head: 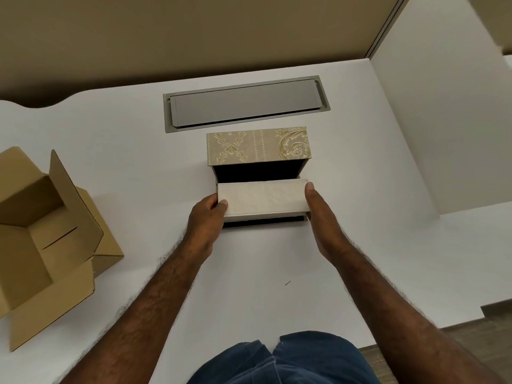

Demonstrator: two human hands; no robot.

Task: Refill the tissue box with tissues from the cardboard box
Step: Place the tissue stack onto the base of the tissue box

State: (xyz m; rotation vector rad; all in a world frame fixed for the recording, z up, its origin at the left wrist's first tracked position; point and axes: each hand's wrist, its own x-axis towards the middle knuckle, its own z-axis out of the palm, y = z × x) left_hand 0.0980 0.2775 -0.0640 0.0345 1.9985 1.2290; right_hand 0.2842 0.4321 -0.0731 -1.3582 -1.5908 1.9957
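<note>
A beige tissue box [258, 145] with a gold floral pattern lies on the white table, its open dark inside facing me. A stack of white tissues [263, 198] is held level over that opening. My left hand [206, 220] grips the stack's left end and my right hand [321, 217] presses its right end. The brown cardboard box [44, 234] stands at the left with its flaps open; what I see of its inside holds nothing.
A grey metal cable hatch [246, 103] is set into the white table [138, 151] just behind the tissue box. A beige partition runs along the table's far edge. A white wall stands at the right. My blue trousers show at the bottom.
</note>
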